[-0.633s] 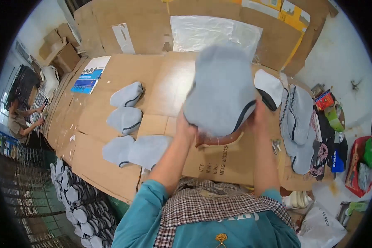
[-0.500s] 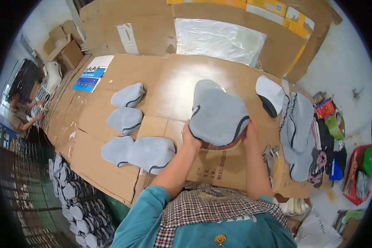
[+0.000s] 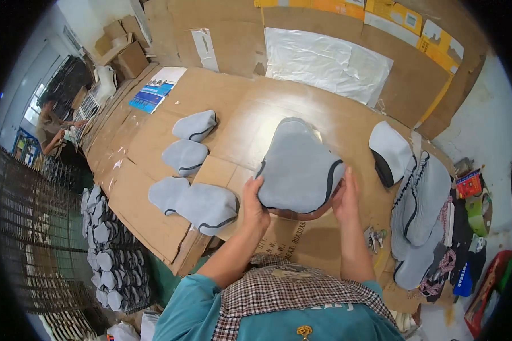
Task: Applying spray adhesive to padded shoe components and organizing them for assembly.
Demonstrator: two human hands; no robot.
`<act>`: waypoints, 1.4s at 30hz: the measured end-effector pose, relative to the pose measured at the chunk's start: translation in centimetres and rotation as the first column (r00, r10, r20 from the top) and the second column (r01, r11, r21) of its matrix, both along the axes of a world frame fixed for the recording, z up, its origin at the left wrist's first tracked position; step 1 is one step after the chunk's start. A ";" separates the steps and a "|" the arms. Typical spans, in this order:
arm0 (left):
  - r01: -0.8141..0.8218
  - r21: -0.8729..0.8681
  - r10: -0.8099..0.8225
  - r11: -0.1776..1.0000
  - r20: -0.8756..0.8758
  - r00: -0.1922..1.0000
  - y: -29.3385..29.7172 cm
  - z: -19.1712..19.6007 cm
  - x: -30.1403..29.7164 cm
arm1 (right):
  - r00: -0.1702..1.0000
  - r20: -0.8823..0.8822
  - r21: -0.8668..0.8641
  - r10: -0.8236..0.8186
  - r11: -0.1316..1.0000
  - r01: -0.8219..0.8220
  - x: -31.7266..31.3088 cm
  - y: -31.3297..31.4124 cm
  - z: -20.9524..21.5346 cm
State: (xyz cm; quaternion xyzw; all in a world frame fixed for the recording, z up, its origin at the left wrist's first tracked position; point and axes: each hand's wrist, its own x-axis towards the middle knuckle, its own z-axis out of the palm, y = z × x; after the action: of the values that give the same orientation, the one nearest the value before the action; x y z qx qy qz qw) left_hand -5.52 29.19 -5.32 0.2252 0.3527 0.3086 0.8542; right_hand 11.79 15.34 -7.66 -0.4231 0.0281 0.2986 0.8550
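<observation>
Between my hands is a rounded, padded-looking grey cloth piece (image 3: 298, 167) with black edging, wide at the near end and narrower at the far end. I cannot tell its exact kind. My left hand (image 3: 255, 206) grips its near left edge, thumb on the side. Its near right edge is in my right hand (image 3: 346, 196), with the fingers partly hidden behind the cloth. To the left, similar grey pieces lie on the cardboard-covered table (image 3: 239, 99): a far one (image 3: 194, 125), a middle one (image 3: 185, 157) and a nearer, overlapping pair (image 3: 207, 206).
At right lie a white-and-black piece (image 3: 390, 149), stacked grey pieces (image 3: 424, 199) and dark cloth bits (image 3: 446, 261). Small metal parts (image 3: 375, 238) are by the right forearm. Grey pieces fill a rack (image 3: 111, 256) at lower left. Another person (image 3: 54, 128) works at far left.
My view has turned, shifting the table in the picture. The grey cloth piece is still in both hands, tilted slightly differently. My right hand's fingers show more at its edge.
</observation>
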 end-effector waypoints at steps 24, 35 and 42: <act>0.340 0.425 0.018 0.839 -0.646 0.763 -1.1 -2.0 3.5 | 0.372 0.924 -0.378 0.089 0.068 0.923 16.2 -25.7 -4.7; 0.233 0.179 -0.102 0.956 -0.541 0.835 -0.3 -2.1 2.2 | 0.401 0.578 -0.790 0.711 0.362 0.495 1.0 -15.2 -3.8; 0.390 0.418 -0.002 0.820 -0.681 0.732 0.9 -3.0 2.9 | 0.368 0.438 -0.741 0.820 0.098 0.664 -5.9 -24.0 -8.2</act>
State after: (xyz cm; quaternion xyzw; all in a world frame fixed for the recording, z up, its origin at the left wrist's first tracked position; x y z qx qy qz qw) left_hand -2.59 30.10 -8.29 0.5846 0.5002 0.1995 0.6068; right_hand 5.86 -8.68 -15.86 -0.9456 -0.2964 -0.0400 0.1281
